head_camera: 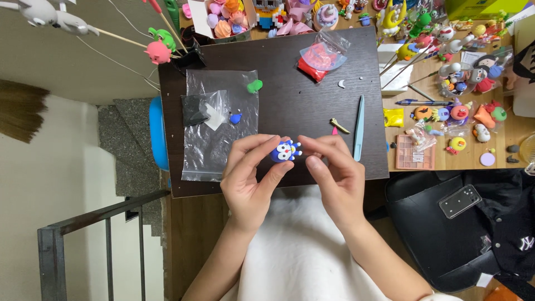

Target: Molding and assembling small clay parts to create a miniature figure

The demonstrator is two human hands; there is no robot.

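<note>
Left hand: the left hand (249, 178) holds a small blue and white clay figure (285, 151) between thumb and fingertips, closed narrowly about its left side.
Right hand: the right hand (334, 173) pinches at the figure's right edge, fingers drawn close together and touching it.
Figure's place: held just above the near edge of the dark board (312, 100) that lies on the desk (446, 161), between the two hands.
Figure's facing: its white face with eyes turns up towards the camera; its long axis runs roughly left to right, the small white bits pointing to the right hand.
Clear bag, left: a flat rectangular clear plastic bag (220, 156) lies on the board just left of the hands, with a smaller bag of black clay (195, 110) on it.
Small lumps: a blue lump (235, 119) and a green lump (254, 86) sit by that bag.
Clear bag, far: a crumpled clear bag with red clay (319, 58) lies near the board's far edge.
Tool: a pale blue modelling tool (359, 129) lies lengthwise to the right of the hands.
Yellow packet: a small yellow packet (393, 117) lies on the desk beyond the board.
Pink tray: a pink compartmented tray (414, 154) sits near it.
</note>
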